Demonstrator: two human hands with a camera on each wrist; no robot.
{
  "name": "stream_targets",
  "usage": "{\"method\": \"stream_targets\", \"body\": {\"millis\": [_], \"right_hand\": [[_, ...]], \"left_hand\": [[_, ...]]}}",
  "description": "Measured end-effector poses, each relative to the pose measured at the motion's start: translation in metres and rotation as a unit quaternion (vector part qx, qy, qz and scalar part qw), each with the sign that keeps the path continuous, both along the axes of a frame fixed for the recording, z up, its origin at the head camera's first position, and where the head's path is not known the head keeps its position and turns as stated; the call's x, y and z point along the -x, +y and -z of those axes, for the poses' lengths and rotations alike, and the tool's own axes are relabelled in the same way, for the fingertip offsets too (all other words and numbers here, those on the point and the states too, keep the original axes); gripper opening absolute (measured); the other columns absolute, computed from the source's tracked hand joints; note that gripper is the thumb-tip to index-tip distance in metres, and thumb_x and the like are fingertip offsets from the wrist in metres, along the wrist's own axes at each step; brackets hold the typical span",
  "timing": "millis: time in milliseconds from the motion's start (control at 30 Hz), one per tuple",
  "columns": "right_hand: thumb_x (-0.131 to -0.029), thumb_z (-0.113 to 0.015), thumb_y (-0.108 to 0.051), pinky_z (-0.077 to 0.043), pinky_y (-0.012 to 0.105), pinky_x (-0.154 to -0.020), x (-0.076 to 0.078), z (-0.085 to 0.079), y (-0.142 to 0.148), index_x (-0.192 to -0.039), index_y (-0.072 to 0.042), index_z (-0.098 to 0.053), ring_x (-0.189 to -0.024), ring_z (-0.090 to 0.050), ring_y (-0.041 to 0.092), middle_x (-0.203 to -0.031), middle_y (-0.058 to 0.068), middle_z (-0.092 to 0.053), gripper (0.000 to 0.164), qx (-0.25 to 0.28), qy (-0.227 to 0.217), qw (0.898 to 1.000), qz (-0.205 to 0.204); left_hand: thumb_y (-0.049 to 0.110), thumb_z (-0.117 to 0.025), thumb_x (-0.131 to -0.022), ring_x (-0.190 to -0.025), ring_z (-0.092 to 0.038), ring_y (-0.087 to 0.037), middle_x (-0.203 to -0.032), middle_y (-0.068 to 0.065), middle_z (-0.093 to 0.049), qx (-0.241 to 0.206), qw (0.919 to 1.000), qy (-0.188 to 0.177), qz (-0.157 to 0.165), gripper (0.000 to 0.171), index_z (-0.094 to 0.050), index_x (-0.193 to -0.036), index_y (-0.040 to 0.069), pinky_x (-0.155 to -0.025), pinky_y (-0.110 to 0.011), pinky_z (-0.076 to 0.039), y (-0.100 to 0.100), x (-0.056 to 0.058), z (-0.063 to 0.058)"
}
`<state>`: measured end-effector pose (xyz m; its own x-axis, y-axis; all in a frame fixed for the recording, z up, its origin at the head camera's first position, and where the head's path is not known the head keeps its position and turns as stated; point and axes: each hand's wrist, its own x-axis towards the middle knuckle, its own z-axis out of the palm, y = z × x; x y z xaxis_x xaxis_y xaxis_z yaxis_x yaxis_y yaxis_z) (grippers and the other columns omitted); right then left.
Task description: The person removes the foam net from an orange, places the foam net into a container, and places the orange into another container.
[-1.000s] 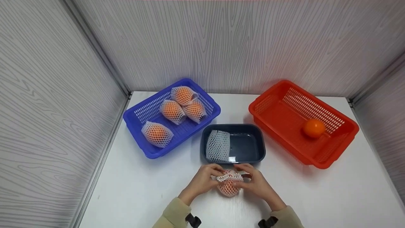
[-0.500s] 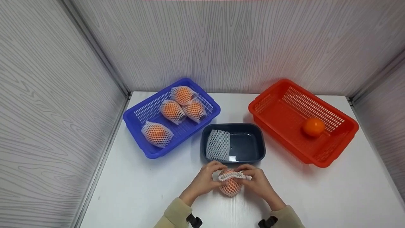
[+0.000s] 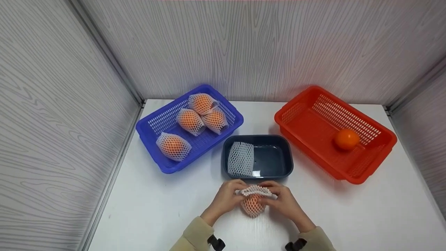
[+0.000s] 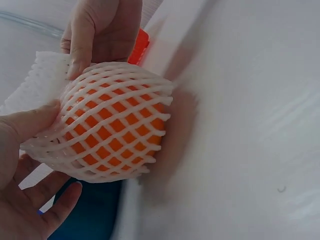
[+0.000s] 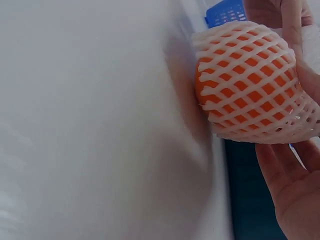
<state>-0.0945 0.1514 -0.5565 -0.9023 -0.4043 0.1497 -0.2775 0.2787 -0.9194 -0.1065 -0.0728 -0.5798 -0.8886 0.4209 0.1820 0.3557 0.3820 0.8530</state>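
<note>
An orange (image 4: 115, 127) wears a white foam net sleeve (image 3: 256, 190) in front of the dark tray. My left hand (image 3: 225, 199) pinches the left side of the net's upper edge, thumb on the near side. From the right, my right hand (image 3: 281, 200) pinches the opposite side of that edge. In the left wrist view the net wraps the fruit, and its loose end stretches out past the thumbs. The right wrist view shows the netted orange (image 5: 245, 82) just over the white table, with orange skin showing at its lower end.
Behind the hands stands a dark blue tray (image 3: 273, 163) with flat foam nets (image 3: 241, 159) at its left. A blue basket (image 3: 153, 127) at left holds several netted oranges (image 3: 190, 120). At right, a red basket (image 3: 306, 134) contains one bare orange (image 3: 346, 139).
Both hands stay in about the same place on the net. The net's bunched upper edge has been drawn up and now stands wider and flatter above the orange.
</note>
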Motion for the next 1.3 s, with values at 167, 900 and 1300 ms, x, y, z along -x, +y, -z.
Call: {"method": "stream_targets", "body": {"millis": [167, 900, 1300], "right_hand": [[-0.075, -0.080, 0.005, -0.051, 0.029, -0.086, -0.0005, -0.0006, -0.0043, -0.084, 0.001, -0.076, -0.099, -0.063, 0.029, -0.104, 0.013, -0.068, 0.010, 0.003, 0.036, 0.999, 0.039], [-0.076, -0.079, 0.006, -0.049, 0.028, -0.091, -0.0010, -0.0016, -0.0004, -0.088, -0.001, -0.076, -0.103, -0.062, 0.023, -0.107, 0.012, -0.067, 0.014, 0.020, -0.002, 1.000, 0.022], [-0.076, -0.080, 0.004, -0.049, 0.026, -0.090, -0.0020, 0.0006, -0.0034, -0.099, -0.001, -0.074, -0.103, -0.061, 0.021, -0.108, 0.013, -0.067, 0.025, 0.025, 0.007, 1.000, 0.011]], "left_hand": [[0.021, -0.078, -0.085, -0.092, -0.059, -0.008, -0.096, 0.007, -0.064, -0.008, 0.9992, -0.038, -0.004, 0.016, -0.076, -0.097, 0.011, -0.083, -0.029, -0.051, -0.0001, 0.0000, -0.0016], [0.004, -0.070, -0.086, -0.093, -0.061, -0.010, -0.099, 0.004, -0.066, -0.021, 0.9997, -0.016, 0.001, 0.011, -0.076, -0.093, 0.010, -0.082, -0.030, -0.052, -0.0004, -0.0008, -0.0017], [0.013, -0.078, -0.085, -0.102, -0.061, -0.016, -0.106, 0.002, -0.066, 0.014, 0.9996, -0.023, 0.010, 0.011, -0.078, -0.094, 0.008, -0.093, -0.037, -0.048, -0.0060, -0.0003, -0.0009]]}}
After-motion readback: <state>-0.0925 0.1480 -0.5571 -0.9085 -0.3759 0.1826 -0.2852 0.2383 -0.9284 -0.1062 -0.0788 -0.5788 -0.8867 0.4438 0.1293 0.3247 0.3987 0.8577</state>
